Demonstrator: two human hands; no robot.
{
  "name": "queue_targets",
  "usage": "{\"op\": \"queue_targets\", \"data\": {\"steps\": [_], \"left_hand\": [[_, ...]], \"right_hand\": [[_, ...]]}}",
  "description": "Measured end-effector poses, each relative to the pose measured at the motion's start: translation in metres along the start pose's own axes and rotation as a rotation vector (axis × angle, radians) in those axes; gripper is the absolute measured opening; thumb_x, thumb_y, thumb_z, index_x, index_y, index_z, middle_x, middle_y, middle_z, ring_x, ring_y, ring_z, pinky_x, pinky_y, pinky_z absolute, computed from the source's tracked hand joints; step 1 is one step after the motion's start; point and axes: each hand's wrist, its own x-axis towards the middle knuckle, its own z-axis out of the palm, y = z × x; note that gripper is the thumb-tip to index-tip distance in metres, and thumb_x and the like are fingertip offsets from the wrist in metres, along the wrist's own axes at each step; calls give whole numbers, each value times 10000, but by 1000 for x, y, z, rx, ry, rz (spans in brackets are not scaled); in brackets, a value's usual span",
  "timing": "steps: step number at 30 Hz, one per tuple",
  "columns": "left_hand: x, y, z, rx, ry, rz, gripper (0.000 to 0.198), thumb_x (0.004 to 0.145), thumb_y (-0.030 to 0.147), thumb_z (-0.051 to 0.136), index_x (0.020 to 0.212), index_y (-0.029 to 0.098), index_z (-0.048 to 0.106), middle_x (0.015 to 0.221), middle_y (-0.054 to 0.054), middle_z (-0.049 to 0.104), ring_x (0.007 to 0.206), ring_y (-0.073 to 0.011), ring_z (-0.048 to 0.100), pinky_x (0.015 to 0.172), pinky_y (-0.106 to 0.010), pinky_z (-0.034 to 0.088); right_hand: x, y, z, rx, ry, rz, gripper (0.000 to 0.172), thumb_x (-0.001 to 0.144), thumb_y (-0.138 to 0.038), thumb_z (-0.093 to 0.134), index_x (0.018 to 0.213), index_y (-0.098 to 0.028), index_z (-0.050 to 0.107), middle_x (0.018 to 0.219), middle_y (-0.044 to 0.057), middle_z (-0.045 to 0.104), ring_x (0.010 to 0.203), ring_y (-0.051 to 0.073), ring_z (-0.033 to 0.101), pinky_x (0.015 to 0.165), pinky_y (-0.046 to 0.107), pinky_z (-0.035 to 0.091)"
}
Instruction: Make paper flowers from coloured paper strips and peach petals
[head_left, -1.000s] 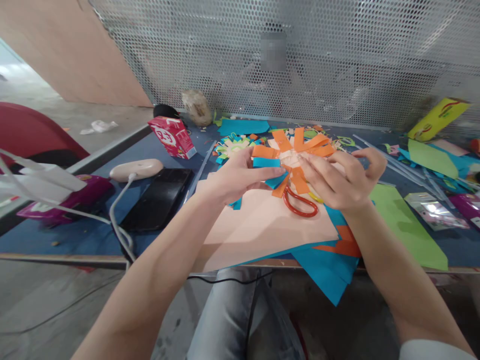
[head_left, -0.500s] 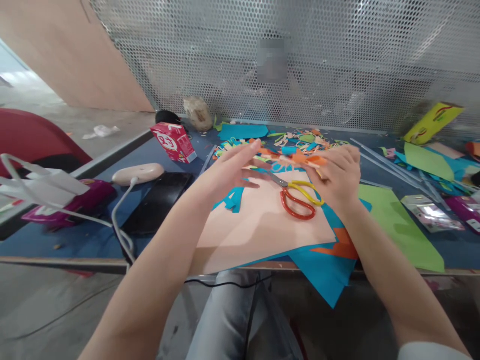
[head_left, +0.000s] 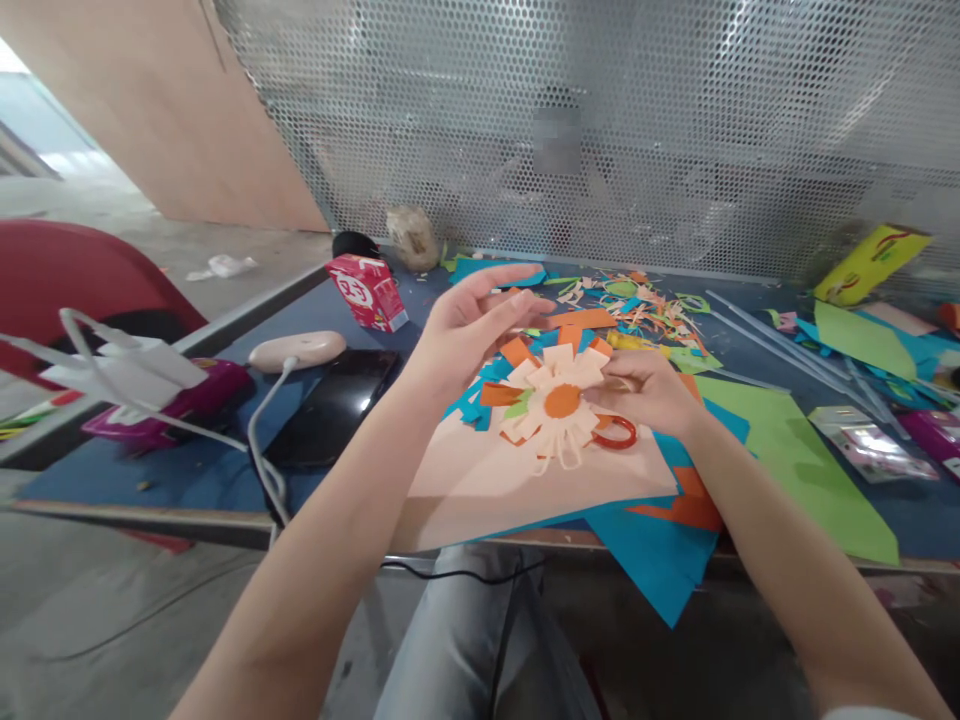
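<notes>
My right hand (head_left: 651, 392) grips a paper flower (head_left: 556, 404) by its right edge. The flower has an orange round centre, pale peach petals and orange and blue strips behind it, and it faces up toward me over a peach sheet (head_left: 517, 478). My left hand (head_left: 474, 322) hovers just left of and above the flower, fingers stretched out and apart, holding nothing. Under the flower a red scissors handle (head_left: 619, 432) pokes out.
Blue (head_left: 654, 552), orange and green (head_left: 804, 468) sheets lie under and right of the peach one. Paper scraps (head_left: 637, 300) litter the back. A red carton (head_left: 369, 290), a black phone (head_left: 334, 404), a white cabled device (head_left: 297, 350) and a magenta item (head_left: 174, 406) sit left. A perforated metal wall (head_left: 600, 130) stands behind.
The paper flower has been turned over and brought back toward me, its orange centre now facing up in my right hand. My left hand let go and lifted open.
</notes>
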Motion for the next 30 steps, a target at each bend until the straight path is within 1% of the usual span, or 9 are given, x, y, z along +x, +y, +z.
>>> {"op": "queue_targets", "data": {"steps": [2,3,5,9,12,17,21,25,30], "left_hand": [[-1,3,1,-12,-86,-74,430,729,450,637,1058,175,602,880,-68,694,811,-193,668,642,-264,542],[-2,4,1,-13,-113,-84,443,721,470,638,1044,168,610,883,-74,695,810,-196,668,643,-265,541],[-4,5,1,-4,-128,-48,461,679,461,684,1032,172,619,897,-77,697,838,-204,662,663,-264,539],[-7,4,2,67,-98,44,537,574,319,787,1063,193,608,943,-65,692,870,-200,647,678,-258,532],[-7,2,4,113,-103,79,552,567,261,788,1079,182,599,942,-65,691,851,-185,643,676,-255,528],[-4,-3,4,158,-81,106,469,587,244,768,1023,174,611,914,-64,692,838,-181,642,650,-245,518],[-4,-4,4,144,-74,107,420,597,240,759,984,174,612,885,-53,689,791,-165,645,617,-231,510],[-4,-5,5,132,-50,87,416,595,247,758,974,178,603,839,-37,685,734,-157,644,605,-243,514],[-2,-7,5,127,-25,85,421,589,260,761,965,177,591,827,-33,686,729,-159,652,628,-253,523]], "right_hand": [[0,1,1,-12,5,17,361,705,-374,620,523,-181,376,555,-43,299,537,74,312,480,225,241],[1,0,1,-19,18,26,366,707,-363,617,520,-183,359,552,-46,285,533,71,295,478,226,229],[2,-1,1,-25,48,39,399,714,-346,606,514,-188,299,549,-51,246,523,66,257,473,230,203],[3,-3,1,-29,85,37,453,714,-335,600,525,-195,213,551,-58,200,512,61,201,470,242,167],[3,-2,2,-40,75,50,455,720,-339,595,530,-197,207,555,-58,198,513,60,193,472,246,159],[2,0,4,-38,72,72,461,719,-357,598,543,-200,203,568,-54,198,526,65,199,479,249,155],[2,0,4,-48,59,76,463,729,-373,590,547,-201,200,571,-53,191,525,65,197,477,248,160],[3,-1,4,-35,42,87,469,741,-394,584,547,-199,204,561,-58,177,515,63,189,470,242,168],[3,-2,5,-15,26,113,482,736,-418,591,549,-200,204,559,-62,171,509,60,190,458,233,171]]}}
